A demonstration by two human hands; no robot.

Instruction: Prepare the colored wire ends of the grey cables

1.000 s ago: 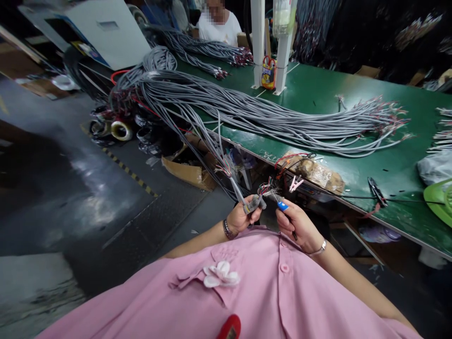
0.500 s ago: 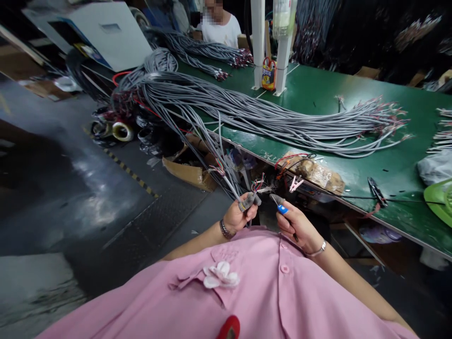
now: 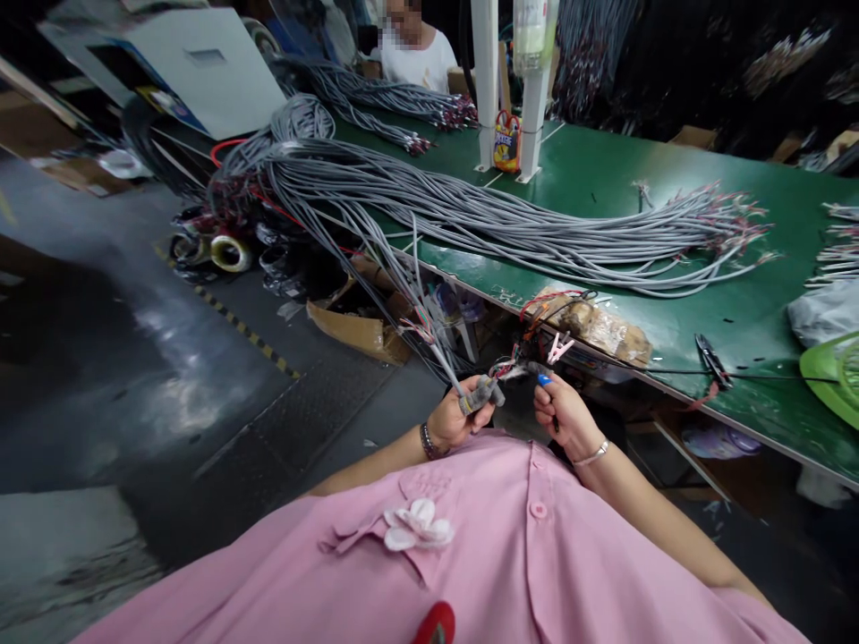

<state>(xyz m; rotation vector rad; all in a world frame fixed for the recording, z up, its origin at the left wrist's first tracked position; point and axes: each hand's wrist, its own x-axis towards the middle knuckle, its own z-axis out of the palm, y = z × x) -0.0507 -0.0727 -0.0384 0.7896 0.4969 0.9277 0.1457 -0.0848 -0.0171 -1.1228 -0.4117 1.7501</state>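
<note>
My left hand point(image 3: 460, 413), with grey covers on its fingertips, is closed around a grey cable point(image 3: 448, 365). From the grip, loose coloured wires and pale strands point(image 3: 508, 367) fan out toward the right. Another cable end with thin coloured wires point(image 3: 421, 324) stands up behind that hand. A slim blue-handled tool point(image 3: 544, 380) sits in my closed right hand point(image 3: 565, 413), its dark end showing below the fist. The covered right thumb or finger reaches to the pale strands; whether it touches them, and where the tool's tip lies, I cannot make out.
A long bundle of grey cables point(image 3: 470, 201) lies across the green table point(image 3: 591, 161). Near its front edge are a taped block point(image 3: 597, 326), a pink clip point(image 3: 558, 347) and cutters point(image 3: 711, 358). A green basket point(image 3: 832, 380) stands at right. A person point(image 3: 420, 58) sits behind.
My right hand has moved slightly left and turned, bringing its covered fingertip to the strands. The wires now lean right and lower. The tool's thin metal tip no longer shows.
</note>
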